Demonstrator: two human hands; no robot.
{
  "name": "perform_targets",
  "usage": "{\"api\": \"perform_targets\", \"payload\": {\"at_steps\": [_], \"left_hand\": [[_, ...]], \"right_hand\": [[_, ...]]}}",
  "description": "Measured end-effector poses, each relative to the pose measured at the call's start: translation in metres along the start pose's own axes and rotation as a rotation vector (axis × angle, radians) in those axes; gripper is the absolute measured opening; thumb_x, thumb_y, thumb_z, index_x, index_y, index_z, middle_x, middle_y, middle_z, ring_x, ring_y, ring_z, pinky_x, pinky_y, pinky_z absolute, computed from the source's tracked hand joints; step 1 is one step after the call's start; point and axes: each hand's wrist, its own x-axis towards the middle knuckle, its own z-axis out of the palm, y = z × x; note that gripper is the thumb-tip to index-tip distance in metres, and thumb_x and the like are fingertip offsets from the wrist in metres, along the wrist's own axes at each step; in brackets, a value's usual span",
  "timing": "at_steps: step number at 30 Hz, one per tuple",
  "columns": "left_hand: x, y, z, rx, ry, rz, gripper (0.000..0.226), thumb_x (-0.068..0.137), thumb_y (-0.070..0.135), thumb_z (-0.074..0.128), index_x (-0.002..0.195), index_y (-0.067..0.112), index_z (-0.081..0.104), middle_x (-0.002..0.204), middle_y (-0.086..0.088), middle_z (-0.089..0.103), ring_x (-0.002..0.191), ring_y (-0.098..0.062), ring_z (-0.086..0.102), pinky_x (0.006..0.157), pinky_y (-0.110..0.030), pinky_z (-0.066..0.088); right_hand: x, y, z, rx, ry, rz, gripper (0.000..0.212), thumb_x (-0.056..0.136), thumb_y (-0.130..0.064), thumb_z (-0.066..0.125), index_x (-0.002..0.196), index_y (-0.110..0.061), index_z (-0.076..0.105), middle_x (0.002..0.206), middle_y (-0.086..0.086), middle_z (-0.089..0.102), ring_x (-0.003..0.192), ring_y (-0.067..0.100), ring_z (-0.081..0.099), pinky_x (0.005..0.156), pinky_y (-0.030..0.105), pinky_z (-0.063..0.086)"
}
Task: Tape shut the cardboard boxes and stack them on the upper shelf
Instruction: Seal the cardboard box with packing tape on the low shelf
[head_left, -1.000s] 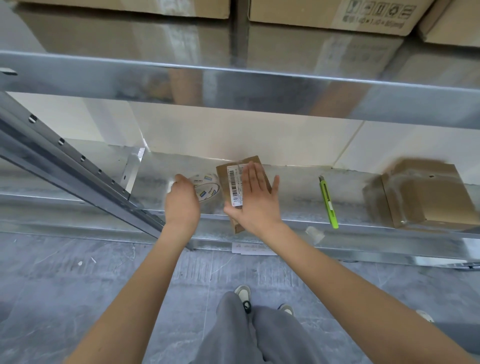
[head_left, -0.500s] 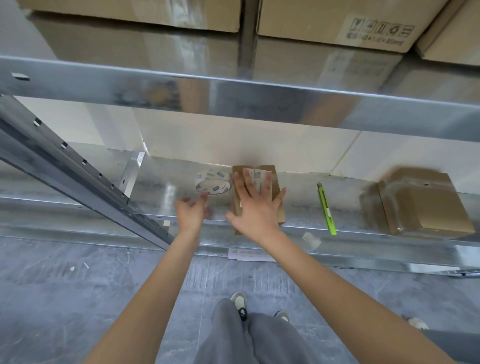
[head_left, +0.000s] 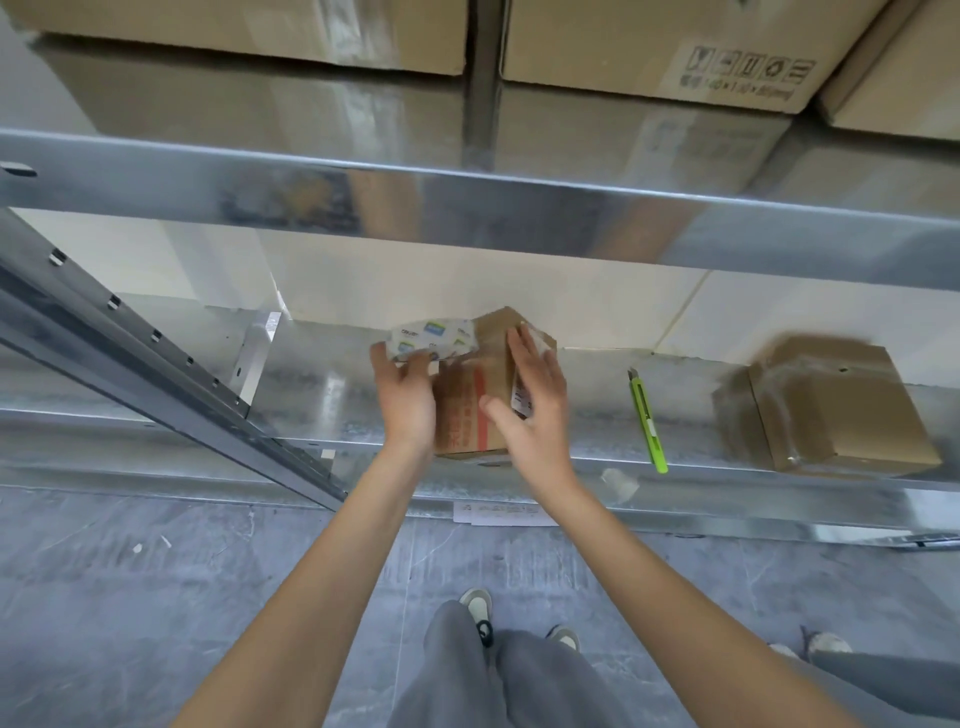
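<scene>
Head view looks down on a metal shelf (head_left: 322, 395) where a small cardboard box (head_left: 480, 395) sits tilted, 1 corner raised toward the far wall, with red print and a red stripe on the face turned up. On its right side the right hand (head_left: 530, 410) lies with fingers nearly straight across a white barcode label (head_left: 521, 400), the thumb reaching over the box's upper face. Just left of the box the left hand (head_left: 408, 400) has its fingers curled round a roll of tape (head_left: 434, 340), held up at the box's far left corner and touching it or very nearly. To the right, apart from the box, a green utility knife (head_left: 648, 421) lies on the shelf, pointing from near to far. Further right a second cardboard box (head_left: 847, 410) rests closed on the same shelf, blurred in this frame. Above, on the upper shelf (head_left: 467, 202), 3 larger cardboard boxes (head_left: 654, 47) stand side by side along the far edge of view. Below lie the grey floor (head_left: 130, 597), grey trousers (head_left: 493, 680) and 2 shoes (head_left: 478, 608).
</scene>
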Motion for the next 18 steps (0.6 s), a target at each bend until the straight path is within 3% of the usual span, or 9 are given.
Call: {"api": "perform_targets", "payload": {"at_steps": [2, 4, 6, 9, 12, 15, 18], "left_hand": [[0.005, 0.005, -0.002, 0.017, 0.038, 0.009, 0.015, 0.094, -0.001, 0.037, 0.106, 0.009, 0.037, 0.101, -0.013, 0.059, 0.099, -0.036, 0.063, 0.082, -0.049, 0.056], [0.004, 0.005, 0.000, 0.176, 0.020, 0.055, 0.012, 0.095, 0.003, 0.038, 0.105, 0.008, 0.034, 0.098, -0.013, 0.058, 0.100, -0.040, 0.063, 0.084, -0.056, 0.055], [0.000, 0.001, 0.006, 0.376, -0.003, 0.135, 0.012, 0.096, 0.009, 0.041, 0.105, 0.010, 0.033, 0.089, -0.006, 0.059, 0.092, -0.037, 0.064, 0.072, -0.047, 0.054], [-0.004, 0.000, 0.017, 0.643, 0.037, 0.218, 0.016, 0.094, 0.024, 0.049, 0.106, 0.020, 0.040, 0.078, 0.009, 0.056, 0.075, -0.024, 0.058, 0.055, -0.028, 0.037], [-0.006, -0.005, 0.028, 0.723, -0.017, 0.218, 0.022, 0.094, 0.036, 0.056, 0.101, 0.015, 0.059, 0.096, 0.001, 0.066, 0.090, -0.022, 0.061, 0.068, -0.029, 0.041], [-0.011, -0.009, 0.033, 0.806, 0.000, 0.269, 0.022, 0.099, 0.030, 0.049, 0.100, 0.010, 0.058, 0.103, -0.009, 0.068, 0.094, -0.030, 0.061, 0.069, -0.030, 0.035], [-0.011, -0.005, 0.029, 0.802, -0.048, 0.311, 0.011, 0.100, 0.021, 0.042, 0.095, 0.011, 0.044, 0.084, -0.003, 0.061, 0.075, -0.030, 0.056, 0.057, -0.032, 0.034]], "right_hand": [[-0.003, 0.003, -0.001, 0.314, 0.013, 0.053, 0.071, 0.074, -0.013, 0.062, 0.142, -0.021, 0.044, 0.151, 0.000, 0.040, 0.142, 0.015, 0.033, 0.117, 0.043, 0.030], [-0.008, 0.006, -0.001, 0.555, -0.048, 0.209, 0.070, 0.075, -0.011, 0.058, 0.139, -0.031, 0.042, 0.145, -0.001, 0.047, 0.132, 0.008, 0.046, 0.109, 0.036, 0.041], [-0.011, 0.013, -0.004, 0.572, -0.112, 0.303, 0.071, 0.077, -0.015, 0.051, 0.143, -0.034, 0.036, 0.145, 0.000, 0.047, 0.131, 0.011, 0.048, 0.107, 0.036, 0.044], [-0.004, 0.025, -0.015, 0.123, -0.178, 0.192, 0.077, 0.082, -0.026, 0.044, 0.155, -0.022, 0.019, 0.160, 0.002, 0.024, 0.146, 0.017, 0.024, 0.118, 0.047, 0.026], [0.002, 0.035, -0.017, -0.439, -0.219, 0.077, 0.087, 0.088, -0.055, 0.049, 0.156, -0.019, 0.008, 0.164, -0.003, 0.001, 0.150, 0.017, 0.001, 0.118, 0.058, 0.010], [0.003, 0.033, -0.013, -0.607, -0.227, 0.070, 0.109, 0.075, -0.074, 0.054, 0.156, -0.018, 0.009, 0.164, -0.004, -0.001, 0.150, 0.016, -0.006, 0.115, 0.060, 0.004], [0.001, 0.033, -0.011, -0.640, -0.180, 0.068, 0.115, 0.068, -0.080, 0.051, 0.155, -0.018, 0.012, 0.164, -0.004, 0.002, 0.150, 0.016, -0.003, 0.116, 0.061, 0.005]]}}
